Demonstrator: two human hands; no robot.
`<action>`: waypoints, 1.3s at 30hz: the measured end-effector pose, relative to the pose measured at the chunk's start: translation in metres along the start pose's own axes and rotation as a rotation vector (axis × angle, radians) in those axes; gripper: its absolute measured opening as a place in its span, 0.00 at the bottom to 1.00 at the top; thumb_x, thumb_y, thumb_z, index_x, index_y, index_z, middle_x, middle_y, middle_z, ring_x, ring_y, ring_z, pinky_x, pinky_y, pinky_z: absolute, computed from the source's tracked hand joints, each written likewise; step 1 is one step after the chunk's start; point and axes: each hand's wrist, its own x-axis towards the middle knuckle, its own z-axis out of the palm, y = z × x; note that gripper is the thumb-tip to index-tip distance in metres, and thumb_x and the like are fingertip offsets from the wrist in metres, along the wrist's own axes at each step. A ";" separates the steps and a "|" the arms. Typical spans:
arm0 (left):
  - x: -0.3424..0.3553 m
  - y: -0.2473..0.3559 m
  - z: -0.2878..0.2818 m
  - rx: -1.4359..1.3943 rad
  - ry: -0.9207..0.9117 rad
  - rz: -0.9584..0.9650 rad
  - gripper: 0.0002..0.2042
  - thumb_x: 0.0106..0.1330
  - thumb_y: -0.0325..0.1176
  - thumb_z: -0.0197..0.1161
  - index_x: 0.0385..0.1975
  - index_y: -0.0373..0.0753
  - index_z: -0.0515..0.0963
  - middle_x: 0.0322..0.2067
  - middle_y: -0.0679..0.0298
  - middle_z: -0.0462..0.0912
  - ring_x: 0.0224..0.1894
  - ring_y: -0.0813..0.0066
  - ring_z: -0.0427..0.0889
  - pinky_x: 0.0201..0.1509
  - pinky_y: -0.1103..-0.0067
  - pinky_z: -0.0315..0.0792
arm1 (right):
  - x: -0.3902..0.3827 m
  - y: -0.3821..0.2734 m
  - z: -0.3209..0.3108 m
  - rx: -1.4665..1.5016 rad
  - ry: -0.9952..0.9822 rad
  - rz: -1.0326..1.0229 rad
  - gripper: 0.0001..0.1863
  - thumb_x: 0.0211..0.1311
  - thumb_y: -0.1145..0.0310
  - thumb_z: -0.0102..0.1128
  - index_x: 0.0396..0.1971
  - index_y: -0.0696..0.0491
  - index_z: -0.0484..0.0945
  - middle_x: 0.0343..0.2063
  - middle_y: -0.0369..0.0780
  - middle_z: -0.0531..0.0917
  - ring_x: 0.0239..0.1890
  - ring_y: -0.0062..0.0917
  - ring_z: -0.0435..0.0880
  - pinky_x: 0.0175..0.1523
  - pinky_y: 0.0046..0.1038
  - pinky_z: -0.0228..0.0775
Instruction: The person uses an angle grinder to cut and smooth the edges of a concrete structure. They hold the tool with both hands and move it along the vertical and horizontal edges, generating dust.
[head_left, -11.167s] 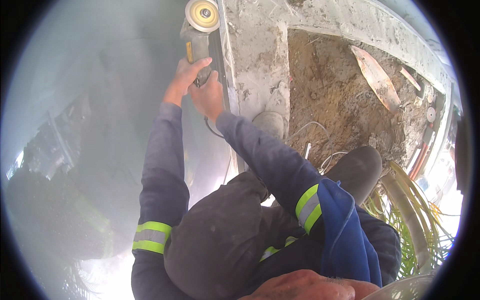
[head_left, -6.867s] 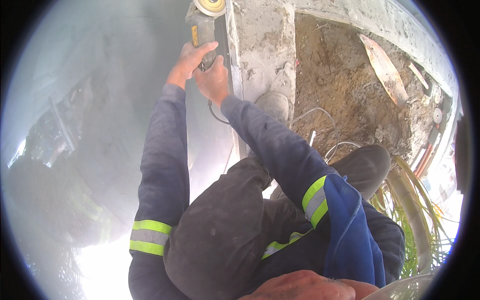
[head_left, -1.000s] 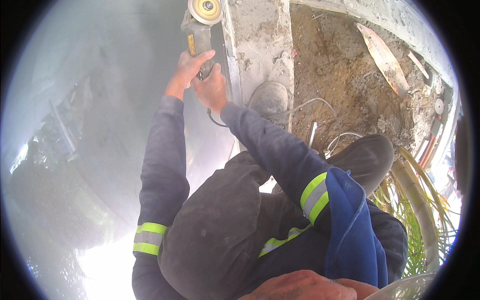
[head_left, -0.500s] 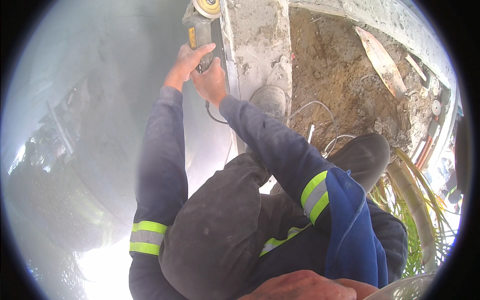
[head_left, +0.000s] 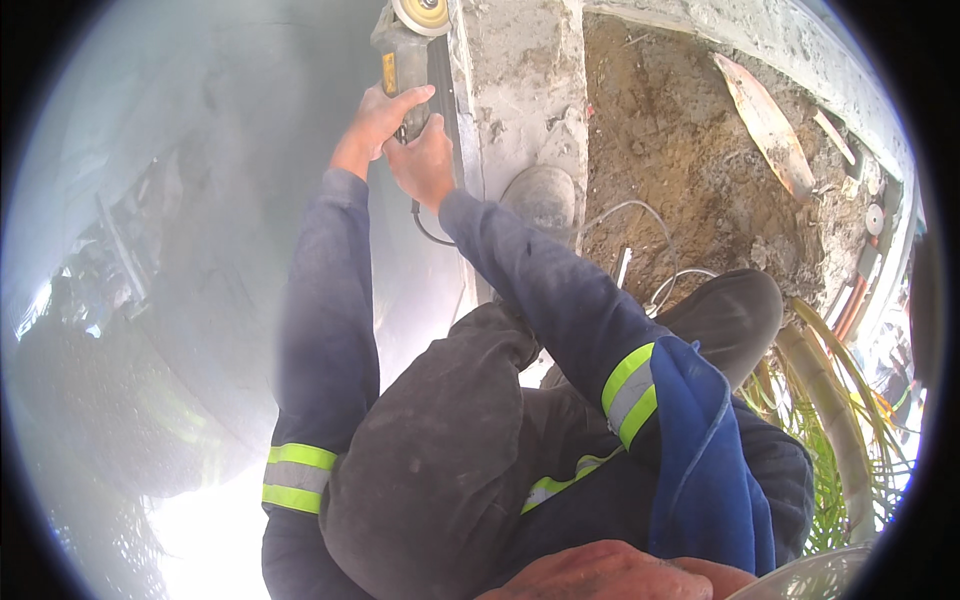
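Note:
Both hands are closed on a grey angle grinder (head_left: 405, 60) with a yellow label and a pale yellowish disc (head_left: 422, 14), partly cut off at the top of the picture. My left hand (head_left: 382, 120) grips its body, thumb over the top. My right hand (head_left: 422, 165) wraps round the rear, where a black cord (head_left: 430, 238) hangs out. The grinder lies along the edge between a large smooth grey-green surface (head_left: 200, 190), hazy on the left, and a rough concrete strip (head_left: 510, 80). Whether the disc touches that edge I cannot tell.
My boot (head_left: 538, 200) is on the concrete. Right of it lies a dirt bed (head_left: 680, 150) with looped cables (head_left: 655, 215), a stained board (head_left: 760, 125), a small white disc (head_left: 873, 220) and narrow pieces, bordered by a concrete ledge (head_left: 760, 35). Palm fronds (head_left: 845, 440) stand at lower right.
Both hands and the grinder sit slightly higher in view than a second ago, with more of the disc cut off by the top edge. The grip is the same throughout.

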 end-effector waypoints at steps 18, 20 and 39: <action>-0.023 -0.036 0.007 -0.073 0.047 -0.007 0.26 0.61 0.40 0.75 0.54 0.30 0.79 0.44 0.58 0.83 0.45 0.69 0.83 0.50 0.70 0.77 | -0.027 0.032 -0.004 -0.055 -0.017 -0.038 0.27 0.59 0.61 0.72 0.40 0.64 0.65 0.29 0.51 0.84 0.32 0.42 0.88 0.37 0.41 0.78; -0.022 -0.037 0.007 -0.069 0.052 -0.010 0.26 0.60 0.41 0.75 0.54 0.30 0.79 0.44 0.58 0.84 0.45 0.69 0.84 0.50 0.70 0.77 | -0.026 0.033 -0.003 -0.077 -0.010 -0.056 0.27 0.59 0.61 0.72 0.40 0.64 0.65 0.29 0.51 0.84 0.32 0.42 0.88 0.37 0.41 0.78; 0.008 -0.008 0.004 -0.024 0.037 -0.018 0.31 0.58 0.45 0.77 0.56 0.32 0.78 0.47 0.56 0.84 0.49 0.65 0.84 0.54 0.68 0.76 | 0.007 0.007 -0.007 -0.027 -0.034 0.010 0.30 0.58 0.58 0.74 0.40 0.66 0.66 0.33 0.54 0.84 0.35 0.41 0.88 0.38 0.40 0.79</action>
